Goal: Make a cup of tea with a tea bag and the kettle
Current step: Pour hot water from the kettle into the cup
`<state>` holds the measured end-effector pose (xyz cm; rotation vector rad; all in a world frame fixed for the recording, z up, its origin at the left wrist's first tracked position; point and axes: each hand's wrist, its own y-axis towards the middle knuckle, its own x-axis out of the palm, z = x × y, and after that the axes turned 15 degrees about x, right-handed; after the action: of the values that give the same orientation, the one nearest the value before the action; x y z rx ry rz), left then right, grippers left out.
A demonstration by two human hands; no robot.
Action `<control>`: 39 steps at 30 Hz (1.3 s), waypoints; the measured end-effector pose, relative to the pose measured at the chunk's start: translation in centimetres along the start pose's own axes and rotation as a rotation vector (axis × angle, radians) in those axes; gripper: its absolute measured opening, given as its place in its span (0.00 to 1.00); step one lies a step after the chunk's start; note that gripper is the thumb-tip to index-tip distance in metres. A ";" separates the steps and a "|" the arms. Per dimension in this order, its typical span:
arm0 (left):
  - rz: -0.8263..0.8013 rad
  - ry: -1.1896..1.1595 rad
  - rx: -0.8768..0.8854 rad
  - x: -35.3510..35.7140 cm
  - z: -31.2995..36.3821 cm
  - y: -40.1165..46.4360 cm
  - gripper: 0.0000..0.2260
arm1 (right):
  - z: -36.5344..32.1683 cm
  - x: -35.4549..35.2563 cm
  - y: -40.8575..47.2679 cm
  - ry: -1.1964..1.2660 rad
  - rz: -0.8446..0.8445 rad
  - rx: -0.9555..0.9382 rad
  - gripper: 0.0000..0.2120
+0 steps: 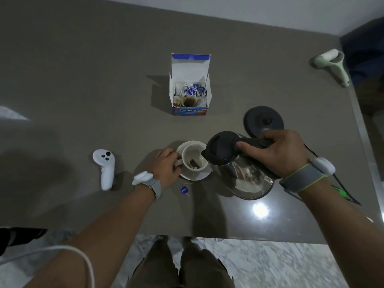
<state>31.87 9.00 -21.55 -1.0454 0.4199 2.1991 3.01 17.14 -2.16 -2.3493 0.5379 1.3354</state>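
Note:
A white cup (192, 151) stands on a white saucer (204, 175) near the table's front middle. A tea bag (194, 164) lies inside the cup, and its string runs over the rim to a blue tag (184, 190) on the table. My left hand (166, 166) grips the cup's handle. My right hand (278, 151) holds the black handle of a steel kettle (243, 175), tilted with its spout over the cup's right rim. The kettle's lid is closed.
The black kettle base (263, 121) sits behind my right hand. An open tea bag box (190, 86) stands at the table's middle. A white controller (105, 168) lies at the left, a pale green roller (332, 64) at the far right. The table edge (249, 239) is close in front.

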 end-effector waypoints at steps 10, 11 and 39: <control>0.002 -0.018 -0.006 0.1 -0.1 -0.2 0.08 | -1.9 0.2 0.7 -0.220 -0.036 -0.024 0.35; 0.008 -0.018 -0.003 0.1 0.0 -0.2 0.08 | -2.1 0.3 0.8 -0.238 -0.042 -0.030 0.35; 0.033 -0.005 -0.032 0.7 -0.5 -0.1 0.12 | -7.0 1.2 2.0 -0.499 -0.077 -0.047 0.37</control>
<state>31.88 9.11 -22.44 -1.0566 0.4033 2.2445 7.64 11.78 -0.21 -1.9361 0.2619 1.8250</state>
